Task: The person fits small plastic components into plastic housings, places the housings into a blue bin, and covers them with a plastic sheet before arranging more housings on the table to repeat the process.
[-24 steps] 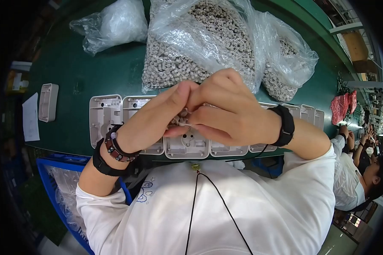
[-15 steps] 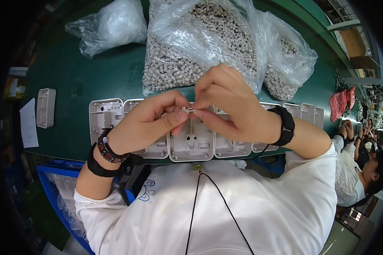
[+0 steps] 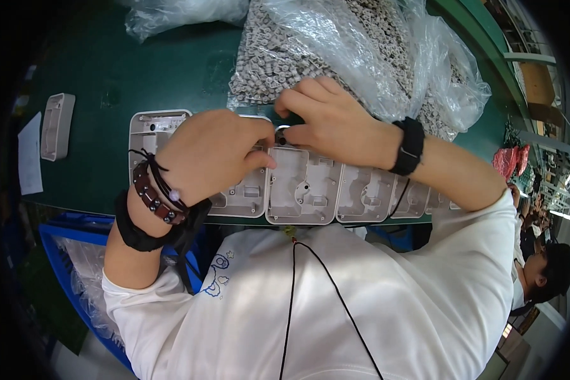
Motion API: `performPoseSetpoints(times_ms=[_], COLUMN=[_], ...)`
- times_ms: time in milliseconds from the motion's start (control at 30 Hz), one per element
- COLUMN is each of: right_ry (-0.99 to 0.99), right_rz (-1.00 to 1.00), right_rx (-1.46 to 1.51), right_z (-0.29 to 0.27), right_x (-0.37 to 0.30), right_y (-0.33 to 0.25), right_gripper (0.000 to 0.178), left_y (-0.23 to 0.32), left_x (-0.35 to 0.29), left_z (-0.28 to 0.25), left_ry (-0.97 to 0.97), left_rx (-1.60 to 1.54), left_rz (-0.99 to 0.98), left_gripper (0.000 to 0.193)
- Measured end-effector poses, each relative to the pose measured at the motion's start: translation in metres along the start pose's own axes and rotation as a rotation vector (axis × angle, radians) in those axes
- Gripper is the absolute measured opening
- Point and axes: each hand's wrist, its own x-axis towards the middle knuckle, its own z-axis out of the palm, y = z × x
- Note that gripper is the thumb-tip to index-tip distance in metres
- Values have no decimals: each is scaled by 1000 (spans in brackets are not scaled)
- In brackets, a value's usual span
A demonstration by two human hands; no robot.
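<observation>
A row of off-white plastic housings [image 3: 288,183], their open sides up, lies along the near table edge. Both hands meet over the top rim of the middle ones. There a small pale ring-shaped piece with a dark centre [image 3: 282,135] shows partly between the fingertips; whether it belongs to a housing I cannot tell. My right hand [image 3: 332,123] has its thumb against this piece and its fingers curled. My left hand [image 3: 212,149] is beside it, index finger near the rim, thumb apart from it with a housing visible in the gap. Its other fingers are hidden.
Large clear bags of small grey-beige plastic parts [image 3: 272,69] fill the back of the green table [image 3: 107,145]. Another clear bag [image 3: 183,16] lies back left. At far left are a single housing [image 3: 57,126] and a white sheet [image 3: 30,155]. A blue crate [image 3: 76,278] stands below.
The small white part held between both hands is no longer plainly visible. My hands have lowered to the housings' top rim, and the left thumb has parted from its finger. The view has shifted.
</observation>
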Motion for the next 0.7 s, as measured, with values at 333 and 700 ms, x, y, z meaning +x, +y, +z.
performPoseSetpoints(times_ms=[333, 700], right_ry=[-39, 401], right_rz=[-152, 169], right_rx=[-32, 164], right_z=[-1, -49], right_x=[-1, 36], right_y=[5, -19], right_gripper=[11, 22], left_y=[-4, 5], left_x=[1, -1], left_z=[-7, -15], left_ry=[294, 304], left_rx=[-162, -1226], left_rz=[-13, -116], left_gripper=[26, 67])
